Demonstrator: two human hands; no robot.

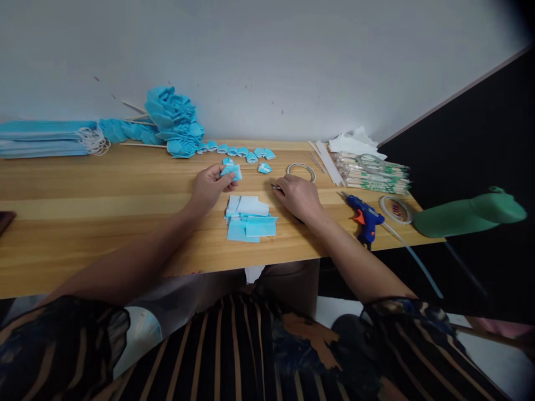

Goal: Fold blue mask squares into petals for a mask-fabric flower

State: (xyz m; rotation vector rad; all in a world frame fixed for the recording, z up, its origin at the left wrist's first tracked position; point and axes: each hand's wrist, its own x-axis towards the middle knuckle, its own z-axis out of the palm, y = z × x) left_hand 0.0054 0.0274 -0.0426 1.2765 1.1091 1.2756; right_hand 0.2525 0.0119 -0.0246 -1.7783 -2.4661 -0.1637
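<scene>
Left hand point(208, 186) pinches blue piece point(232, 171); right hand point(297, 196) beside blue stack point(249, 218).

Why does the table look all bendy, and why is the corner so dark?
In the head view the wide lens bows the wooden table, so its straight edges curve; the same view's top right corner darkens at the lens rim; its light is soft, with faint shadows under the left hand, which pinches a blue piece, and the right hand; far things look blurred.
</scene>
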